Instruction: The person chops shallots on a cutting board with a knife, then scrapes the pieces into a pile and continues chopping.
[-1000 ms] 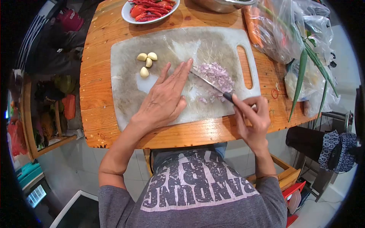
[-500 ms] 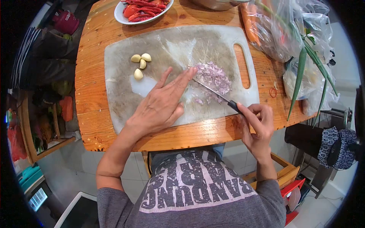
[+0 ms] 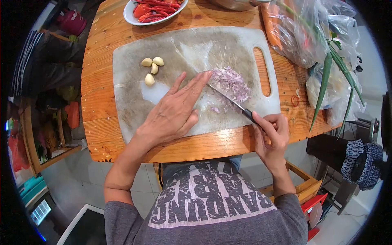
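A small black-handled knife (image 3: 229, 99) lies slantwise over the board, its handle gripped by my right hand (image 3: 272, 134) at the front edge. Fingers stretched out, my left hand (image 3: 169, 114) reaches across from the left, fingertips at the knife's tip. Just beyond the blade is a heap of finely chopped shallot (image 3: 232, 83), with some bits on the near side too. The worn white cutting board (image 3: 130, 108) lies under all of this. On its left part sit several peeled garlic cloves (image 3: 150, 79).
A white bowl (image 3: 130, 18) of red chillies and tomatoes stands at the back, beside a metal bowl (image 3: 234, 5). Plastic bags (image 3: 300, 49) with carrots (image 3: 271, 30) and green leaves (image 3: 324, 81) occupy the right. A red rubber band (image 3: 295, 101) lies on the wooden table (image 3: 98, 110).
My right hand has shifted slightly left and down with the knife handle, so the blade's angle is a bit steeper. The left hand stays at the knife's tip.
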Demonstrator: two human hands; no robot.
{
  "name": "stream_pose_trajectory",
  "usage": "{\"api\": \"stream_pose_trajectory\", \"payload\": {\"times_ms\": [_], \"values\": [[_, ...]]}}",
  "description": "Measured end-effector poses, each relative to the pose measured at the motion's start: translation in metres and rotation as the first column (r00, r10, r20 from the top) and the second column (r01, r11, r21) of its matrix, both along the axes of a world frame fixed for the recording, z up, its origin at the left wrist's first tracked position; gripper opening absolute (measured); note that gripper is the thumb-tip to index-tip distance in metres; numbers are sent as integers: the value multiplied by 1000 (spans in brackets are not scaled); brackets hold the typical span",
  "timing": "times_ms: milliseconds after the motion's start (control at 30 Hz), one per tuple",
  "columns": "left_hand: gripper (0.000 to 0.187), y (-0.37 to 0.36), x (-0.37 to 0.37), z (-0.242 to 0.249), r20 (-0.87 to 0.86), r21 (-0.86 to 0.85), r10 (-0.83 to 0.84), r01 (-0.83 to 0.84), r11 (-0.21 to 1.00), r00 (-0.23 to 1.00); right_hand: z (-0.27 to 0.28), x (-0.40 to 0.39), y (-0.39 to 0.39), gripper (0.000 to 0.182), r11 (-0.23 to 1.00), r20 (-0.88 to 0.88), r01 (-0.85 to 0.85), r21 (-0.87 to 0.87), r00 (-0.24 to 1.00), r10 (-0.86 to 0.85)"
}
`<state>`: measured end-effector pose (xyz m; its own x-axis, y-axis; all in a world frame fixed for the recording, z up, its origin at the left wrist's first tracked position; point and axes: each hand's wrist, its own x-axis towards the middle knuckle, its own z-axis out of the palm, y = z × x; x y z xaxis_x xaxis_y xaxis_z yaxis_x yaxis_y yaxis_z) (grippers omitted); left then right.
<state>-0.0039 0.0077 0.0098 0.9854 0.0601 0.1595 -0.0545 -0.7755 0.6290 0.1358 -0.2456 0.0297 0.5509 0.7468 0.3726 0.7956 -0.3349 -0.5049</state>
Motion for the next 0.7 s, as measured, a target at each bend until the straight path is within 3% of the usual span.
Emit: {"api": "stream_pose_trajectory", "payload": {"times_ms": [67, 167, 300, 500, 633, 700], "values": [[95, 0, -1, 1, -10, 12, -20, 20, 1000, 1000, 14, -6, -1, 50, 1000, 72, -12, -18, 997, 13], [95, 0, -1, 1, -6, 31, -13, 13, 999, 1000, -1, 3, -3, 48, 1000, 15, -8, -27, 1000, 8], [95, -2, -1, -1, 9, 21, -6, 6, 1000, 1000, 6, 20, 3, 49, 999, 166, -32, -7, 986, 33], [93, -3, -2, -2, 11, 46, 4, -4, 999, 1000, -1, 29, 9, 52, 998, 125, -61, 12, 990, 59], [93, -1, -1, 0, -1, 49, 21, -21, 999, 1000, 8, 34, 11, 54, 999, 296, -40, -8, 954, 40], [93, -1, 0, 1, 1, 43, 17, -17, 999, 1000, 7, 34, 8, 54, 998, 225, -61, -32, 972, 66]]}}
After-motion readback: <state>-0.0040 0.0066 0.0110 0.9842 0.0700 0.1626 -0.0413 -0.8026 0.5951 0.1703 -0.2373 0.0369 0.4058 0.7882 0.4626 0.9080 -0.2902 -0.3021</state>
